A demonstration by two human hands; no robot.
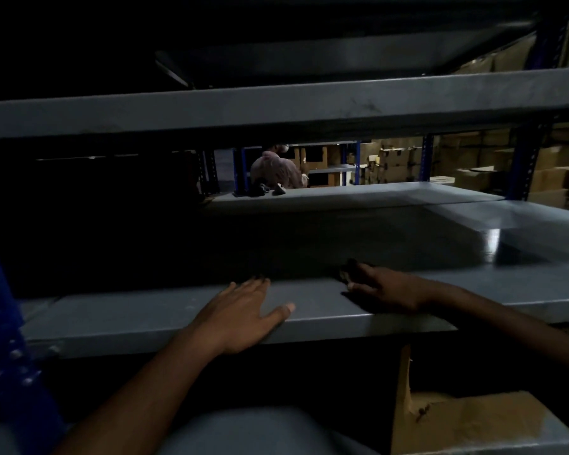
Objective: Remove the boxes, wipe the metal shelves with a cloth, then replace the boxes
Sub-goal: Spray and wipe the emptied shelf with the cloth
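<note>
The grey metal shelf in front of me carries no boxes; its left part lies in deep shadow. My left hand rests flat on the shelf's front edge, fingers apart, holding nothing. My right hand lies on the shelf a little further in. Its fingers are closed around a small dark bunched thing that looks like a cloth, which touches the shelf surface. An open brown cardboard box with a raised flap stands on the lower level at the bottom right.
Another grey shelf runs close overhead. A blue perforated upright stands at the left. Behind the rack a person stands turned away. Small dark items lie at the shelf's far edge. Stacked cardboard boxes fill the racks at the back right.
</note>
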